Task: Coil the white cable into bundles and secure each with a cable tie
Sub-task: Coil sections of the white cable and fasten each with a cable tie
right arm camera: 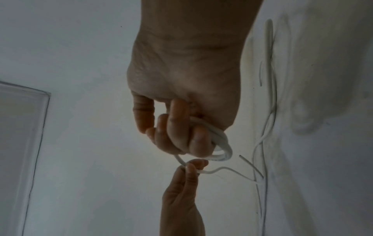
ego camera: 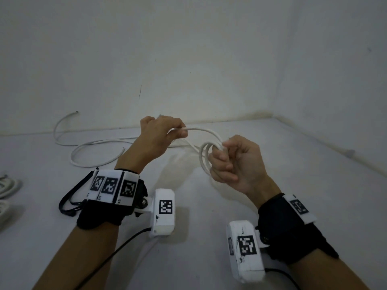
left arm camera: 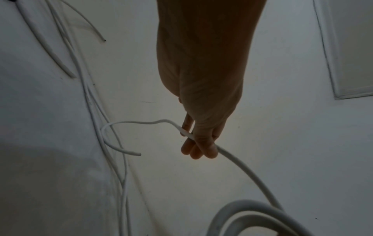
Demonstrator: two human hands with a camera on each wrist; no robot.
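- The right hand [ego camera: 234, 162] is curled around a small coil [ego camera: 206, 156] of white cable, a few loops stacked together and held above the white desk [ego camera: 209, 206]. Gripping the loops where they meet likely keeps them from springing apart.
- The left hand [ego camera: 161, 136] pinches the cable [ego camera: 201, 130] between thumb and fingers, close to the coil, with a short arc running between the two hands. This looks like feeding the next loop across to the right hand.
- Beyond the left hand, the cable trails down to the desk; slack probably lets each new turn come easily.
- Loose cable lengths [ego camera: 90, 151] lie on the desk to the left, against the wall [ego camera: 188, 49], with cut ends showing. Which length joins the held piece is hard to tell.
- At the far left edge, some coiled cable [ego camera: 8, 187] is cut off by the frame; whether it is tied cannot be seen.
- No cable tie is visible anywhere.
- The exact loop count is unclear; fingers cover part of the coil.
- Both wrist views are dim.
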